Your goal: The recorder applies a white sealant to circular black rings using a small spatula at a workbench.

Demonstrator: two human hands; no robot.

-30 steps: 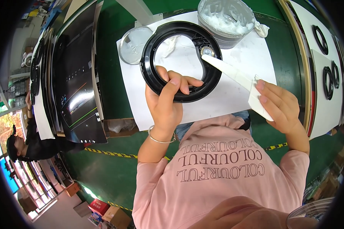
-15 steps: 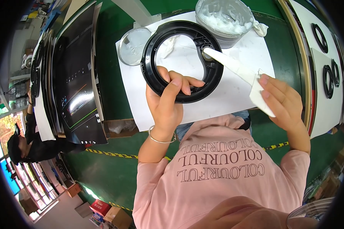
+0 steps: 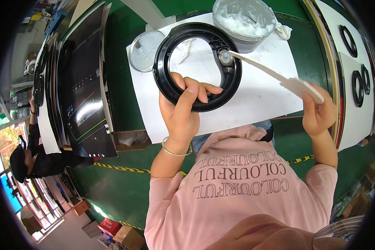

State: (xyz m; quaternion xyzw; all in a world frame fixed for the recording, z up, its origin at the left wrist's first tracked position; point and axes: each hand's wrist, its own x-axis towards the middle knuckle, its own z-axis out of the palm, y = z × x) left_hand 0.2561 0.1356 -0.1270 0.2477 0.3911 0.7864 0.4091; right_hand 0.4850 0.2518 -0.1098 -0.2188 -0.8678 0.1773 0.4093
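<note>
My left hand (image 3: 183, 104) is closed around the near edge of a black plastic ring-shaped housing (image 3: 161, 62), holding it above a white sheet (image 3: 262, 100). Set into the ring's right side is a small round metal-rimmed part (image 3: 226, 58) with pale paste in its middle. From the right, my right hand (image 3: 320, 114) grips the broad end of a long white spatula (image 3: 267, 73). The spatula's narrow tip lies beside the round part's right edge; whether they touch I cannot tell. Behind the ring stands a clear tub (image 3: 248, 45) of whitish paste (image 3: 246, 21).
A round clear lid (image 3: 139, 64) lies left of the ring, and crumpled white tissue (image 3: 283, 31) sits right of the tub. More black rings (image 3: 357, 88) rest on a white board at right. Dark panels (image 3: 81, 79) line the left. A person in black (image 3: 41, 162) is far left.
My right hand has shifted right and turned the spatula more edge-on. Its tip has drawn back from over the round part, uncovering the paste there. The ring has barely moved.
</note>
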